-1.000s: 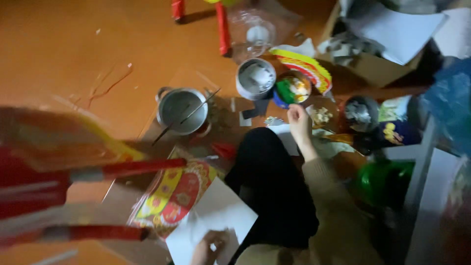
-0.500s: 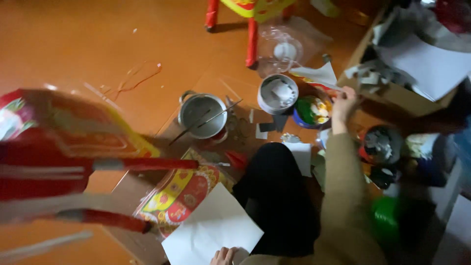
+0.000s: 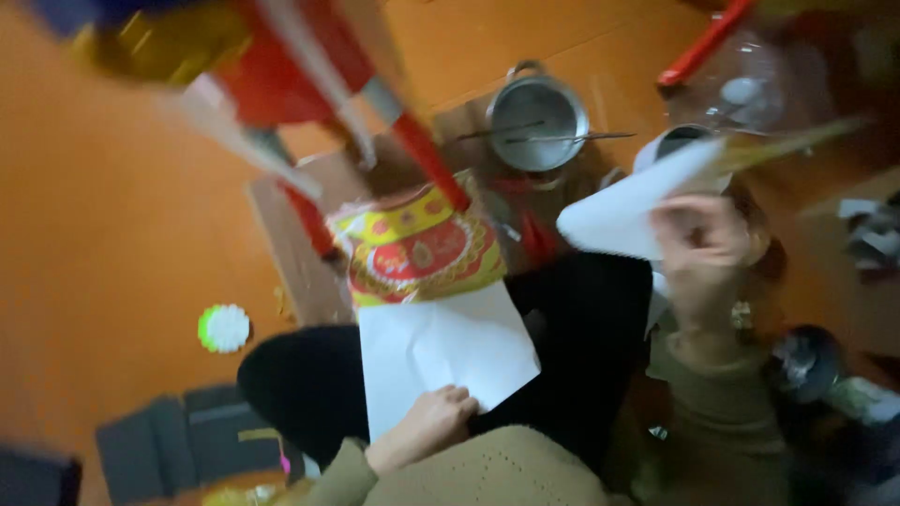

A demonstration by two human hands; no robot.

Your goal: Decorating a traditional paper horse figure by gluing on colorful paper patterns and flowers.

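My left hand (image 3: pixel 427 426) rests with curled fingers on the near edge of a white sheet of paper (image 3: pixel 445 351) that lies across my black-trousered lap (image 3: pixel 591 347). Beyond that sheet lies a red and yellow patterned paper (image 3: pixel 422 248). My right hand (image 3: pixel 703 248) is raised and blurred. It grips a second white sheet (image 3: pixel 623 211) that sticks out to the left. A metal pot (image 3: pixel 536 122) with thin utensils lying across its rim stands on the orange floor farther off.
Red legs of a stool (image 3: pixel 412 141) cross the view overhead at the upper left. Flat brown cardboard (image 3: pixel 305 262) lies on the floor. A green and white round thing (image 3: pixel 225 328) and dark grey boxes (image 3: pixel 178 440) sit at the left. Cluttered containers fill the right side.
The view has swung and tilted. My right hand has drawn back from the bowls and now holds a white sheet up. My left hand stays on the sheet in my lap.
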